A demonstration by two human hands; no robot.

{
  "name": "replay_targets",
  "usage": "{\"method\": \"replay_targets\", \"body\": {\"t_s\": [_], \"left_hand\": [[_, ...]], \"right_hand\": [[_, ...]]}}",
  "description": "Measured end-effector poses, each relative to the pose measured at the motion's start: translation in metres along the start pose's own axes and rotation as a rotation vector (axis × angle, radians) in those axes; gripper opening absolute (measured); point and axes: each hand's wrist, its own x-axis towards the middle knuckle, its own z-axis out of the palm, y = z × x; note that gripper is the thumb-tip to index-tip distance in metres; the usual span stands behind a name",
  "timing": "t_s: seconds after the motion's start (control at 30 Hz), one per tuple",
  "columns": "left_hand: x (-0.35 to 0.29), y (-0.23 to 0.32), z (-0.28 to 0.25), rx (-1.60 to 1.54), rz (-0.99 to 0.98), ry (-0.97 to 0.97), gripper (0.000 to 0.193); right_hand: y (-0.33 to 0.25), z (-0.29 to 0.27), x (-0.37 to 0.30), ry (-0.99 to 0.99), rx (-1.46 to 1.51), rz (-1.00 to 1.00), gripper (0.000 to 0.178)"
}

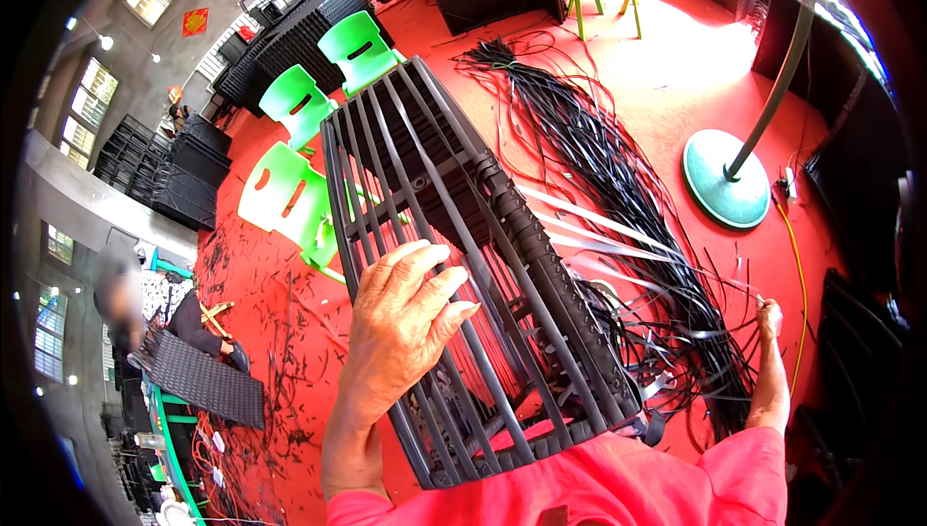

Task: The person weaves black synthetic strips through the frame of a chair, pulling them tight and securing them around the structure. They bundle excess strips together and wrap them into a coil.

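Note:
A black woven-furniture frame (473, 246) with long flat bars running lengthwise stands in front of me, tilted in view. My left hand (401, 304) lies over its bars on the left side, fingers stretched and apart, holding nothing. A dark band of wrapped strip (512, 203) covers the frame's right-hand rail. Shiny flat plastic strips (618, 232) run from that rail out to the right. At far right my right hand (768, 318) is closed around a strip's end, arm stretched out. A long bundle of loose black strips (599, 150) lies on the floor beneath the pulled ones.
Several green plastic chairs (299, 193) stand left of and beyond the frame. A round pale-green base (726, 179) with a pole stands at right, near a yellow cable (800, 285). At left a seated person (169, 299) is beside a dark woven panel (208, 378). Scraps litter the red floor.

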Motion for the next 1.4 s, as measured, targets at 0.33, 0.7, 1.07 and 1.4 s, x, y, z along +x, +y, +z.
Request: {"method": "replay_targets", "body": {"t_s": [0.33,0.7,1.07,1.4], "left_hand": [[-0.002,-0.002,-0.001,-0.023,-0.030,-0.002,0.026],[-0.049,-0.036,-0.010,-0.518,-0.348,0.432,0.032],[-0.011,-0.101,-0.005,-0.329,-0.489,0.286,0.029],[0.064,-0.108,0.024,-0.189,-0.255,-0.098,0.024]], "right_hand": [[0.031,-0.069,0.035,-0.424,-0.478,-0.207,0.080],[-0.290,-0.178,-0.173,-0.710,1.195,-0.551,0.019],[-0.302,-0.257,-0.274,-0.150,1.279,-0.843,0.024],[-0.298,-0.260,-0.296,-0.954,0.955,-1.115,0.023]]}}
